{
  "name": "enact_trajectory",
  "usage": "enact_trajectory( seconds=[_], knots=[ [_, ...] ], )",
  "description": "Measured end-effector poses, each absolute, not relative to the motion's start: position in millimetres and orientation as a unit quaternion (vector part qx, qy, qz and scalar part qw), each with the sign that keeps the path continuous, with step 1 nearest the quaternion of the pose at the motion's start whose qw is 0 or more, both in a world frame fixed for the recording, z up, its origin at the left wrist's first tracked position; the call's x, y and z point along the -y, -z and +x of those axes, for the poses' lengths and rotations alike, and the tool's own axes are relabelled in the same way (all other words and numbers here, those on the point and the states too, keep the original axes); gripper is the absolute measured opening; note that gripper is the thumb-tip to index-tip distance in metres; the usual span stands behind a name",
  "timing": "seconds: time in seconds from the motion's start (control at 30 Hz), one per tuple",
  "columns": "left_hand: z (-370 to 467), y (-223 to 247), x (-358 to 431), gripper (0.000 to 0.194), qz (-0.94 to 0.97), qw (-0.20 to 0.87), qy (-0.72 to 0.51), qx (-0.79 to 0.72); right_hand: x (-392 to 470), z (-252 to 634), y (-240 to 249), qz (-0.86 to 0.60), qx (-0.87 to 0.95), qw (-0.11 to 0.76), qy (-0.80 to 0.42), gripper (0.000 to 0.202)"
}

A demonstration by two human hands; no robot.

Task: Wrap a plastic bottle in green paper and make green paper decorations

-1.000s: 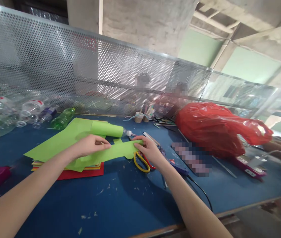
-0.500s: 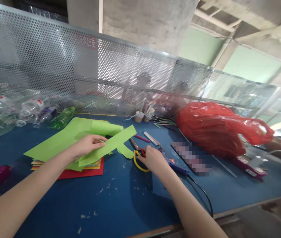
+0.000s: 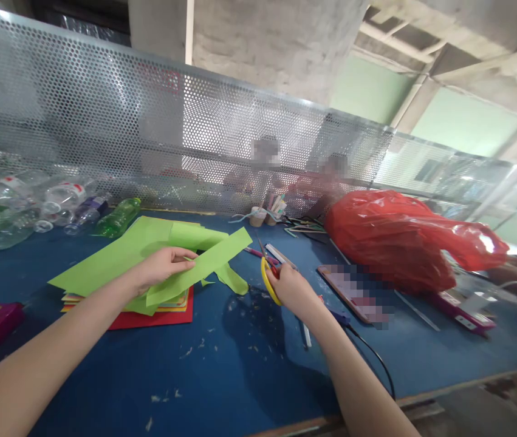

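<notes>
Two hands busy here: the left hand [image 3: 164,270] has thumb and fingertips pinching a green paper strip [image 3: 215,260] about midway along its edge, and the right hand [image 3: 292,291] has its fingers curled round the yellow-and-red handles of some scissors [image 3: 265,276], though I can't tell which fingers go through the loops. Strip's long axis slants from near left to far right, out over the stack of paper [image 3: 103,258] and past it, so its free end sits just left of the blades. Those point away from the person, leaning a bit left, so they cross the strip's line rather than follow it. Left hand's the one on the paper; right fingers are apart from it, off to the right.
</notes>
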State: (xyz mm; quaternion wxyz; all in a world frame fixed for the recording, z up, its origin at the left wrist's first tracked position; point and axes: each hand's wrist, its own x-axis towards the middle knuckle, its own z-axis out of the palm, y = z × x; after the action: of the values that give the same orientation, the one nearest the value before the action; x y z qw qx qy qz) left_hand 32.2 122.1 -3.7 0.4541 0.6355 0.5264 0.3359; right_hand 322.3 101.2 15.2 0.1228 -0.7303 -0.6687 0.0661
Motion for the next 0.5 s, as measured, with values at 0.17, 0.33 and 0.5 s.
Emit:
enact_trajectory(
  seconds=[0.17,0.33,0.5],
  knots=[
    [35,-2,-117,0.032,0.613,0.461,-0.363,-0.529,-106,322,-18,-0.693,0.674,0.211,-0.144,0.029],
    [35,-6,-116,0.038,0.6,0.455,-0.372,-0.543,-95,310,-20,-0.544,0.691,0.339,-0.333,0.03],
    [29,-3,-123,0.043,0.541,0.476,-0.434,-0.541,-81,302,-16,-0.449,0.699,0.377,-0.409,0.043]
  ],
)
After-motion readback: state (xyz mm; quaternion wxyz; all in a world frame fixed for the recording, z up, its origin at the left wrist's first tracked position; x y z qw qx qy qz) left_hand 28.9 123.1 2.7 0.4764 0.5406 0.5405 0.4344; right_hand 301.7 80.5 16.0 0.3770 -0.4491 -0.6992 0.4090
